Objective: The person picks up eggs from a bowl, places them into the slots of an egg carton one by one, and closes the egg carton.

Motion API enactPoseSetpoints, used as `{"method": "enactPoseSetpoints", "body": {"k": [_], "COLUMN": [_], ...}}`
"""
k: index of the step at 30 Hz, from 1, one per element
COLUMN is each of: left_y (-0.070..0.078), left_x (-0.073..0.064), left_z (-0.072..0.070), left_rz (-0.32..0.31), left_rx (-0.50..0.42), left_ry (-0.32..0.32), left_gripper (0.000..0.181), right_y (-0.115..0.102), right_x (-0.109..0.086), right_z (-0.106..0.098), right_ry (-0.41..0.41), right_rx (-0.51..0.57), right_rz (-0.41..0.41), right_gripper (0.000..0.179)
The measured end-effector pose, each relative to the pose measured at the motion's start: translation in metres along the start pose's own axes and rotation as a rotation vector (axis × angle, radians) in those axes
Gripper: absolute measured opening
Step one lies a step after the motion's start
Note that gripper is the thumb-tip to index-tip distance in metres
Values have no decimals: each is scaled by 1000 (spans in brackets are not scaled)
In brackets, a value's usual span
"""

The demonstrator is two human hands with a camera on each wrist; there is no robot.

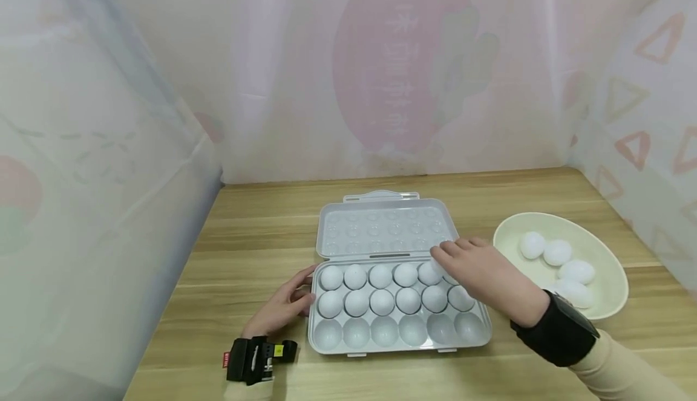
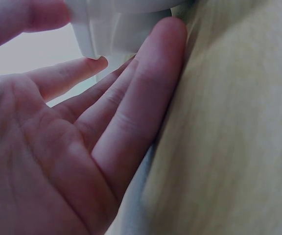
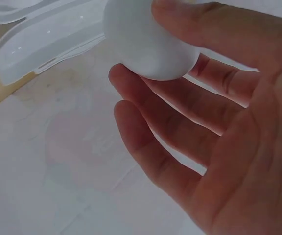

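Egg between right thumb and fingers.

The wood-grained table carries an open egg box, a cream bowl and, seemingly, the left hand.

This is a small screened-off booth, with a wood-grain table enclosed by a pale back sheet bearing a large pink print, a left sheet and a triangle-patterned right sheet. Whether it stands inside a home, a lab or an office cannot be told.
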State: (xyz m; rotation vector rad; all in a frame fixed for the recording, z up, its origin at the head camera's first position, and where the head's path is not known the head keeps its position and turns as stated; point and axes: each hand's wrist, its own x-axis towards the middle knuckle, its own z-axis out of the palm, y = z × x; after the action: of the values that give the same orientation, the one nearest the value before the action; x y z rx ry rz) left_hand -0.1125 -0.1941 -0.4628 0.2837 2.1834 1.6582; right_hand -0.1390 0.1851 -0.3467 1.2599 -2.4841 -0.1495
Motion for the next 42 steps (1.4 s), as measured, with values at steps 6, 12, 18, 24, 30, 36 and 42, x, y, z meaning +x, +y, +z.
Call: {"method": "enactPoseSetpoints", "body": {"k": [6, 12, 18, 24, 30, 36, 42], "left_y": [1, 1, 0, -1, -3, -1, -1], "left_x": [-1, 1, 1, 1, 0, 1, 2], "left_z": [-1, -1, 2, 1, -2, -1, -1], "left_rz": [-12, 30, 17, 24, 40, 43, 53], "left_rx": [2, -8, -13, -4, 0, -3, 11], "left_ry": [10, -16, -9, -5, -14, -20, -21], "left_gripper": [59, 59, 59, 59, 58, 58, 58], "right_y": [-19, -38, -55, -75, -95, -114, -128], "right_x": [18, 35, 46, 58, 72, 81, 84], "right_z": [-2, -5, -5, 3, 7, 14, 22], "right_ry": [16, 35, 28, 55, 49, 67, 66], "right_rx": [8, 10, 38, 9, 14, -11, -19], "right_rz": [-34, -88, -129, -196, -247, -291, -323], "right_gripper": [35, 31, 26, 24, 20, 16, 9]}}
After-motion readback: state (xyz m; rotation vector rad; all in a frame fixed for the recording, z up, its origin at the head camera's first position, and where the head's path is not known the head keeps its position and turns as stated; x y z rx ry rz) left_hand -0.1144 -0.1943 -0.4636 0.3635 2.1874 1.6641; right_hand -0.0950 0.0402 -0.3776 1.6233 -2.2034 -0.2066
